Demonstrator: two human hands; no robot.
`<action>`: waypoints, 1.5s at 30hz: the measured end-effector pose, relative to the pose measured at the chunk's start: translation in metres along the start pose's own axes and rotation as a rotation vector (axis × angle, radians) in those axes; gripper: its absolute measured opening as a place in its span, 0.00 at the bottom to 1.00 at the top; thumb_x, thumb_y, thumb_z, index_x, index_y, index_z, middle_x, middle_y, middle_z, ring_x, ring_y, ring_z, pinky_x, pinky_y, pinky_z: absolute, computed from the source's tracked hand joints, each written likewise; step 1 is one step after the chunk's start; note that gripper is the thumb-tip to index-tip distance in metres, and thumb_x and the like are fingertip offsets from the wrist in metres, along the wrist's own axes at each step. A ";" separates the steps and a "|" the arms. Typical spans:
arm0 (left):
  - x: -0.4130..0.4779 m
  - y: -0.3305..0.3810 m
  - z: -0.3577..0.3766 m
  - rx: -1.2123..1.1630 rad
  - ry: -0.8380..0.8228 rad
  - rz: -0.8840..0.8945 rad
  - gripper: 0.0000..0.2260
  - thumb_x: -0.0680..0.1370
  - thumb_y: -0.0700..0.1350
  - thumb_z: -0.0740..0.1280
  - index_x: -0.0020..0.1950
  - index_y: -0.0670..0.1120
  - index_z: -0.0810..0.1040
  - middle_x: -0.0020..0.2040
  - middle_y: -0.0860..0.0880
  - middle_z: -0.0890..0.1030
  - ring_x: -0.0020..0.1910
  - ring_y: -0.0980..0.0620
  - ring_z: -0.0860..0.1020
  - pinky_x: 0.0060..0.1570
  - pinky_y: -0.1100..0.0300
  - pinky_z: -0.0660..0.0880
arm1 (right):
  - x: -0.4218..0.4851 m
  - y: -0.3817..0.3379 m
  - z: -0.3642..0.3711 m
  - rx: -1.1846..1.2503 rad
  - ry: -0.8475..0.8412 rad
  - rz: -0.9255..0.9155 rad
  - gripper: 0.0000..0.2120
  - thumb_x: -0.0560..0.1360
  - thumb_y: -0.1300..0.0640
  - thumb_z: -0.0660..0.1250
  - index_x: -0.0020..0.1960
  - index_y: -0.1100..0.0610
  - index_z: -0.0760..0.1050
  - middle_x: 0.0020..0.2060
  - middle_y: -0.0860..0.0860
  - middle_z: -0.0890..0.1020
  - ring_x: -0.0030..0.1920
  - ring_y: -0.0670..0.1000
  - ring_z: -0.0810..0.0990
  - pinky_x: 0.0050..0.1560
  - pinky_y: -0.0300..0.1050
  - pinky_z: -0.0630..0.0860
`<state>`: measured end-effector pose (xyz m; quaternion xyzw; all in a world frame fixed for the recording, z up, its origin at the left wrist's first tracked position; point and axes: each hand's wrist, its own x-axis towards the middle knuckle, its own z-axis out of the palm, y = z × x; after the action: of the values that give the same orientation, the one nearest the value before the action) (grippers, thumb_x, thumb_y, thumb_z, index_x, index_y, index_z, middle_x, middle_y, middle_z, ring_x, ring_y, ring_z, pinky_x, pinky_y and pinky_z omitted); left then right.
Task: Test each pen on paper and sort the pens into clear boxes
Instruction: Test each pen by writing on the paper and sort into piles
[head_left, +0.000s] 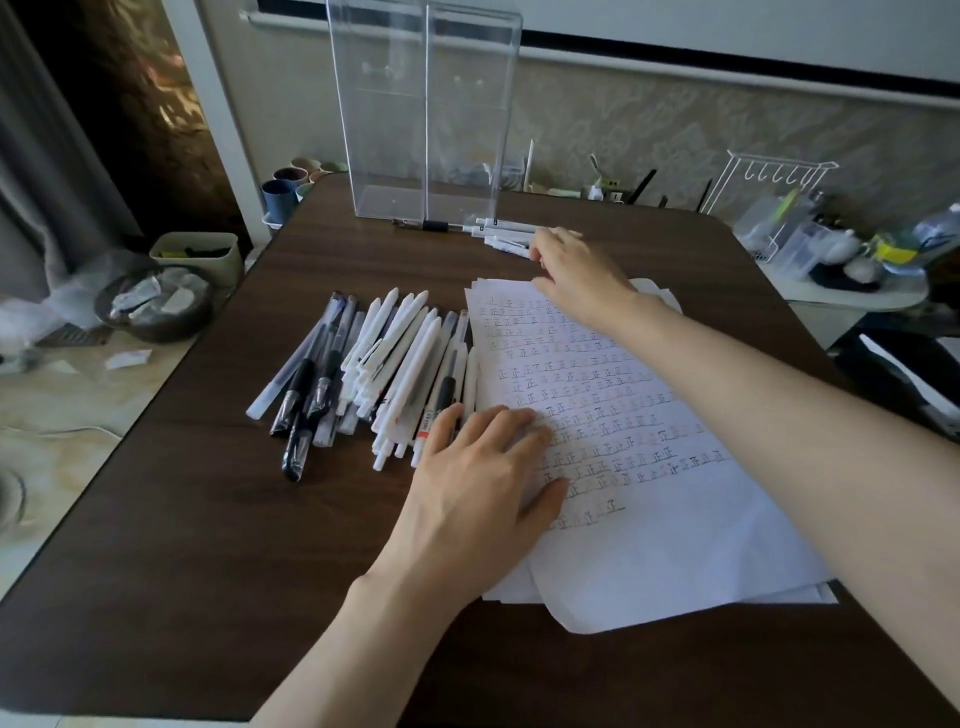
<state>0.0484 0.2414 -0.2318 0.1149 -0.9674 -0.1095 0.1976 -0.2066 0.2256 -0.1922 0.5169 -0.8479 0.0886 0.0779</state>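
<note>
A pile of white and black pens (374, 369) lies on the dark wooden table (182, 519), left of a stack of white paper (649, 519) covered with rows of test marks. My left hand (483, 473) presses flat on the paper's left edge, fingers straight, beside the pile. My right hand (576, 270) reaches past the paper's top edge and touches a small group of white pens (506, 236) lying at the foot of the clear boxes. Two tall clear boxes (423, 109) stand side by side at the back of the table. Whether the right fingers pinch a pen is hidden.
A black pen (426, 225) lies in front of the clear boxes. Cups (283, 189) sit at the table's back left corner. A white wire rack and containers (779, 218) crowd a side table at the right. A bin (195, 254) and a bowl stand on the floor at left.
</note>
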 end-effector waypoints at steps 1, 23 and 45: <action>0.000 0.000 0.000 0.003 -0.006 0.000 0.20 0.74 0.57 0.57 0.56 0.49 0.80 0.58 0.51 0.79 0.58 0.50 0.77 0.63 0.50 0.64 | -0.006 0.002 -0.001 0.002 -0.050 0.007 0.15 0.79 0.60 0.62 0.64 0.62 0.65 0.62 0.58 0.70 0.58 0.58 0.73 0.52 0.54 0.73; 0.001 0.003 -0.007 -0.040 -0.045 -0.021 0.20 0.74 0.58 0.57 0.57 0.50 0.79 0.57 0.53 0.78 0.57 0.52 0.76 0.63 0.55 0.58 | 0.006 -0.011 0.001 -0.176 0.085 -0.002 0.16 0.73 0.74 0.59 0.59 0.61 0.69 0.55 0.57 0.74 0.54 0.57 0.71 0.52 0.48 0.67; 0.001 0.001 -0.012 -0.010 -0.125 -0.004 0.34 0.72 0.69 0.48 0.66 0.50 0.73 0.67 0.53 0.72 0.67 0.52 0.68 0.69 0.52 0.53 | -0.194 -0.018 -0.032 0.351 0.610 -0.018 0.22 0.73 0.38 0.63 0.40 0.59 0.73 0.37 0.49 0.73 0.38 0.46 0.71 0.43 0.41 0.69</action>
<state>0.0520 0.2403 -0.2204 0.1089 -0.9770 -0.1217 0.1369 -0.1011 0.3923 -0.2030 0.4795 -0.7528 0.3829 0.2384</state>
